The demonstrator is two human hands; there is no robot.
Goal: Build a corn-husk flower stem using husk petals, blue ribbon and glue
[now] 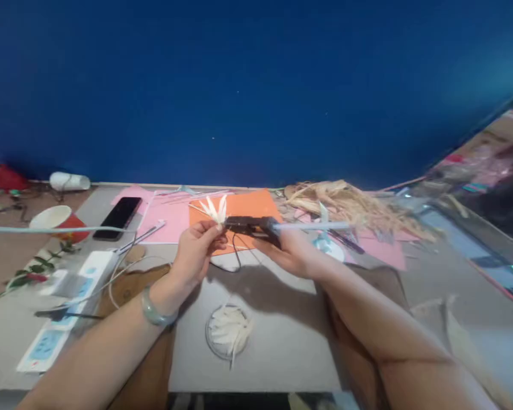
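Hands, two: left hand pinching one petal cluster, right hand gripping one glue gun (black).

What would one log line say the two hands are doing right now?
left hand: holds white petal flower | right hand: holds black glue gun, nozzle at flower | below: dish of petals
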